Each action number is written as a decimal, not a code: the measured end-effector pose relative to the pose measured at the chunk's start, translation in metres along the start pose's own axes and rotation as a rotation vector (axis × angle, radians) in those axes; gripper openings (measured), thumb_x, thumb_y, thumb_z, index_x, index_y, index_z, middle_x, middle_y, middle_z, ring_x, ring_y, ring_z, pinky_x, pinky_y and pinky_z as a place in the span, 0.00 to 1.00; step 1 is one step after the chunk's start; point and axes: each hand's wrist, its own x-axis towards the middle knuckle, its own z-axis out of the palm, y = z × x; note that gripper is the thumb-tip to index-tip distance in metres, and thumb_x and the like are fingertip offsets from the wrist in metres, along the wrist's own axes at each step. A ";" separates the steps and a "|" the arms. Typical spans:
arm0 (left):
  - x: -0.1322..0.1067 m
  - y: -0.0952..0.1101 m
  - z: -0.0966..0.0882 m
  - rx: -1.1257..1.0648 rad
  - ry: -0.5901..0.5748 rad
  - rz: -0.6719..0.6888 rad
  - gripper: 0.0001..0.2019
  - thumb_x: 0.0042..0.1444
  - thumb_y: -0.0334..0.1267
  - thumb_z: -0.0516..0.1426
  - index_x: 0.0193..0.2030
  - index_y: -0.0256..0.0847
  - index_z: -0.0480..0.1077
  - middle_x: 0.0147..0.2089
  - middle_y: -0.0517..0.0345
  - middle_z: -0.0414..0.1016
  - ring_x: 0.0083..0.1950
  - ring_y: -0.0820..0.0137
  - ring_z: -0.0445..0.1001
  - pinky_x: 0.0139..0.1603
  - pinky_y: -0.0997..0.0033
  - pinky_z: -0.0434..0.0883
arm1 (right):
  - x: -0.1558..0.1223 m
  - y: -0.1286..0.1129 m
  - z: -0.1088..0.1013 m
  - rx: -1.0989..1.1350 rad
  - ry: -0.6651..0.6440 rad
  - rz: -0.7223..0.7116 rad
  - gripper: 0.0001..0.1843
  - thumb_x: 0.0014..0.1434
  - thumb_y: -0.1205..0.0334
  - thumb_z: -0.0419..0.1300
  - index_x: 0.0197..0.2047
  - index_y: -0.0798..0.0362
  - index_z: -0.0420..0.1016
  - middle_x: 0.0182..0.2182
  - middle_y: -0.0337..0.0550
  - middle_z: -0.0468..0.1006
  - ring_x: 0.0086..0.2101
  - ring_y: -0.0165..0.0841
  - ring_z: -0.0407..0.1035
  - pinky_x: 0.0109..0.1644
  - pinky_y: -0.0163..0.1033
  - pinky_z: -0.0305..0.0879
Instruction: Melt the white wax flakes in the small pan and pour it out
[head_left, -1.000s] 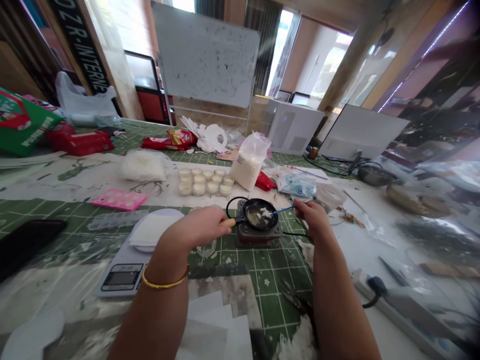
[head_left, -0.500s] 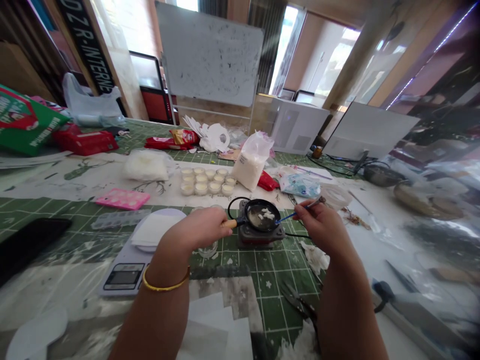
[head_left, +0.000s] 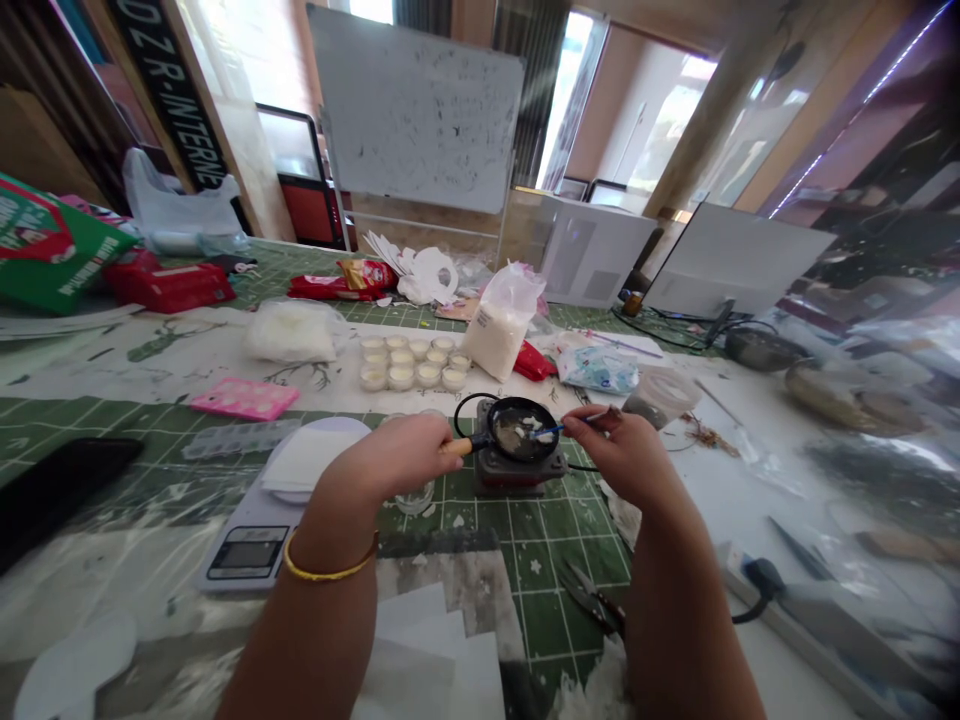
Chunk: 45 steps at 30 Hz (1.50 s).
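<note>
My left hand (head_left: 394,460) grips the wooden handle of a small black saucepan (head_left: 516,428), which sits on a small electric hot plate (head_left: 517,476). The pan holds a pale liquid with white flakes (head_left: 514,433) in it. My right hand (head_left: 619,455) pinches a thin blue-handled stirrer (head_left: 559,428), and the stirrer's tip reaches into the pan. A gold bangle (head_left: 330,572) circles my left wrist.
The table is covered by a green cutting mat (head_left: 540,590). A digital kitchen scale (head_left: 247,553), several small white-filled cups (head_left: 412,362), a bag of white granules (head_left: 499,325), a pink silicone mould (head_left: 244,398) and scissors (head_left: 589,597) lie around my hands.
My right hand has moved left, toward the pan, and the stirrer's tip now reaches inside it. The left hand and pan stay nearly still.
</note>
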 end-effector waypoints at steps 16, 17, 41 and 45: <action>-0.001 0.002 -0.001 0.013 0.002 -0.007 0.18 0.50 0.53 0.48 0.26 0.40 0.66 0.28 0.55 0.71 0.28 0.69 0.67 0.25 0.71 0.55 | 0.001 -0.010 0.009 -0.011 0.028 0.021 0.14 0.55 0.52 0.53 0.34 0.50 0.76 0.28 0.42 0.79 0.30 0.37 0.71 0.35 0.39 0.61; -0.001 0.002 -0.001 0.011 0.001 -0.005 0.18 0.50 0.53 0.48 0.26 0.40 0.66 0.28 0.55 0.71 0.27 0.69 0.67 0.25 0.71 0.55 | 0.000 -0.011 0.008 -0.006 0.038 0.010 0.15 0.55 0.52 0.52 0.34 0.50 0.76 0.28 0.42 0.79 0.30 0.37 0.71 0.35 0.39 0.61; 0.001 0.002 0.000 0.000 -0.011 -0.012 0.19 0.50 0.54 0.48 0.27 0.39 0.67 0.28 0.55 0.72 0.28 0.70 0.67 0.25 0.71 0.55 | -0.011 -0.012 0.007 0.028 -0.013 0.005 0.15 0.56 0.52 0.52 0.36 0.50 0.76 0.29 0.40 0.79 0.31 0.35 0.71 0.35 0.38 0.61; 0.000 0.002 -0.001 0.005 -0.012 -0.007 0.18 0.51 0.53 0.48 0.28 0.40 0.68 0.30 0.55 0.72 0.29 0.69 0.68 0.25 0.71 0.56 | -0.011 -0.013 0.008 0.028 0.001 0.002 0.15 0.56 0.52 0.52 0.37 0.50 0.76 0.29 0.40 0.79 0.32 0.35 0.71 0.36 0.37 0.61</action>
